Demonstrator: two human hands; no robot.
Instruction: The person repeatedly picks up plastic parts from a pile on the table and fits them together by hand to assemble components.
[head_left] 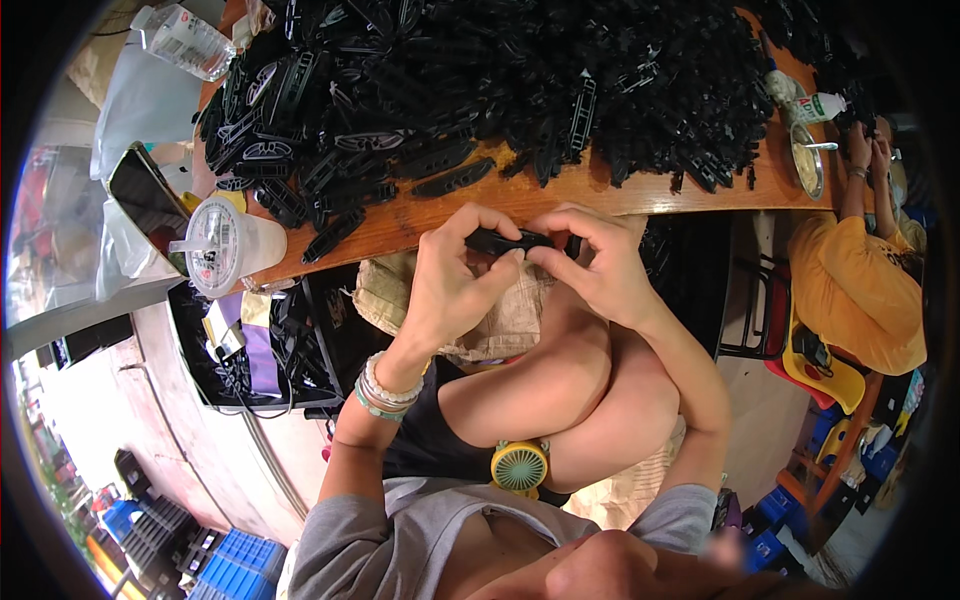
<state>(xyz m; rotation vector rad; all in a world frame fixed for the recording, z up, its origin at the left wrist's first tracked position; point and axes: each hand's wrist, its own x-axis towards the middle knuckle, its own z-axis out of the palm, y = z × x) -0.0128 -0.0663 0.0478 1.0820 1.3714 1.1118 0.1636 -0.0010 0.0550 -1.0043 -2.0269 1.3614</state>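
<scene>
A small, elongated black plastic piece is held up just off the table's near edge, over my lap. My left hand pinches its left end between thumb and fingers. At the other end, the curled fingers and thumb of my right hand close on the same piece, hiding part of it. Beyond both hands, a large heap of similar black plastic parts covers much of the wooden table. One slim black part lies near the edge, just past my hands.
A lidded plastic cup with a straw and a propped phone stand at left. Below them is a black bin of parts. A metal bowl sits far right, near another person in an orange shirt. Brown paper lies on my lap.
</scene>
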